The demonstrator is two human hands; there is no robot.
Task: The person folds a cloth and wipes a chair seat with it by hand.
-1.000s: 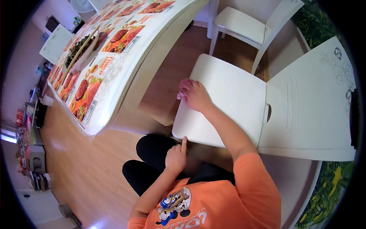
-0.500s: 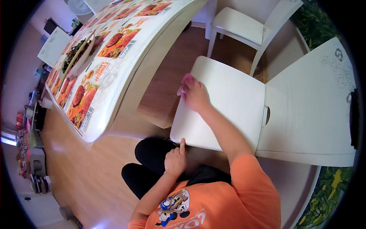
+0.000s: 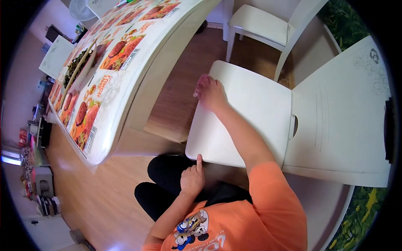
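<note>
A pink cloth point(image 3: 202, 83) is under the fingers of my right hand point(image 3: 212, 95), at the far left edge of the white chair seat point(image 3: 251, 113). The hand is closed on the cloth and presses it to the seat's rim; part of the cloth hangs over the side. My left hand point(image 3: 193, 178) is by the seat's near corner, above my dark-clothed legs. Its index finger is stretched out and its tip touches the seat edge, while the other fingers are curled. I see nothing held in it.
A table point(image 3: 104, 136) with a printed food-picture cover stands close on the left, bearing a bowl of dark food point(image 3: 83, 69) with chopsticks point(image 3: 77, 73) across it. A second white chair point(image 3: 259, 25) is beyond the seat. The chair's backrest point(image 3: 335, 117) rises at right.
My right hand and the cloth have shifted slightly left along the seat edge. My left hand stays at the corner. The view has tilted a little.
</note>
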